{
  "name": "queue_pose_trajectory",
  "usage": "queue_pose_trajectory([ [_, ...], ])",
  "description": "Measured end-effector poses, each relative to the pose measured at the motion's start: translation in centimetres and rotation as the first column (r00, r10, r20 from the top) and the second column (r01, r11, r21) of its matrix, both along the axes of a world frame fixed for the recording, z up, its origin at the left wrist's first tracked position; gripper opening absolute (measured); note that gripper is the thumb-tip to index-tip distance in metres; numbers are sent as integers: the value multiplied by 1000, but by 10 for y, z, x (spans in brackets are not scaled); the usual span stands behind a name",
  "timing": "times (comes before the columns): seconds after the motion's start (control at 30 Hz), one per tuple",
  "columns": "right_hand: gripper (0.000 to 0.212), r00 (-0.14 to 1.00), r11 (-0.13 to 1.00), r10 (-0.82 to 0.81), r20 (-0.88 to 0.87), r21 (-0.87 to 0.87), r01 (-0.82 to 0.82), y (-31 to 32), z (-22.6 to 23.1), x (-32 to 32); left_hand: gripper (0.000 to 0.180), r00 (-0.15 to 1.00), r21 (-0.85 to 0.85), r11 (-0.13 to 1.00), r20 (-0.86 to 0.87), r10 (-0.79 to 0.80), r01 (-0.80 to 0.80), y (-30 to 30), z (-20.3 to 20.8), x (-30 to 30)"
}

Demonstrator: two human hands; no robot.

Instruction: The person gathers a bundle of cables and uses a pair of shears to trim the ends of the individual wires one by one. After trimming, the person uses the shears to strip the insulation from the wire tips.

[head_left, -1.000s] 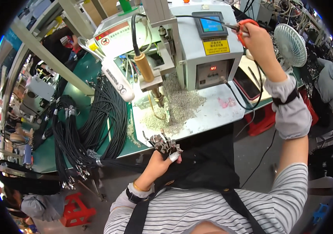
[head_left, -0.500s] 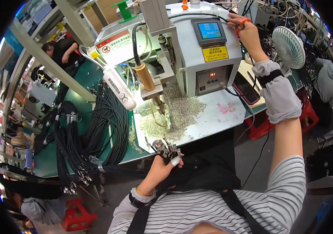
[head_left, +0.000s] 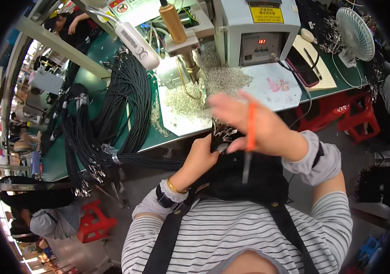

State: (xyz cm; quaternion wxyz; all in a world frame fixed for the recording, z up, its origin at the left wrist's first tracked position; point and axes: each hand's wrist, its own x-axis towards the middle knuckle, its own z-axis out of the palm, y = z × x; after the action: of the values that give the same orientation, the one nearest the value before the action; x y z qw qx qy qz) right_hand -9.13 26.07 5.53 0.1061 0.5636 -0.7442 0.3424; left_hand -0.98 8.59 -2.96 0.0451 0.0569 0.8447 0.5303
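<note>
My left hand (head_left: 202,155) is closed around the ends of a bundle of black cables (head_left: 147,160), in front of the machine table. Metal connector tips (head_left: 224,133) stick out above its fingers. Just right of it is my right hand (head_left: 265,125), blurred by motion, its fingers partly stretched out over the cable ends. Orange-handled scissors (head_left: 251,128) hang in the right hand, the thin grey blade pointing down; their exact shape is smeared.
A crimping-type machine (head_left: 181,45) stands ahead, with loose metal bits (head_left: 186,100) heaped on its white plate. More black cables (head_left: 129,100) lie on the green table to the left. A phone (head_left: 302,68), notepad (head_left: 327,77) and fan (head_left: 354,34) are at right, red stools (head_left: 361,116) below.
My right hand has come down from the top of the machine to the cable ends, bringing the orange-handled scissors. The left hand still holds the cables. The view has tilted lower.
</note>
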Motion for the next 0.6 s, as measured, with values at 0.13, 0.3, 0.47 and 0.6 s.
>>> queue_pose_trajectory([
  [0.13,63,971,957,215,105,174,-231,-20,-33,12,25,976,364,906,119,183,-215,5,-13,4],
  [0.3,66,1000,1000,22,-8,19,-21,-22,-25,17,31,983,187,968,-42,177,-166,2,7,9],
  [0.47,68,996,985,33,89,166,-47,-36,-46,31,35,960,498,832,246,134,-244,-1,-5,4],
  [0.6,63,978,990,-138,153,-12,142,-33,-40,29,30,936,558,774,329,125,-299,-5,6,-1],
])
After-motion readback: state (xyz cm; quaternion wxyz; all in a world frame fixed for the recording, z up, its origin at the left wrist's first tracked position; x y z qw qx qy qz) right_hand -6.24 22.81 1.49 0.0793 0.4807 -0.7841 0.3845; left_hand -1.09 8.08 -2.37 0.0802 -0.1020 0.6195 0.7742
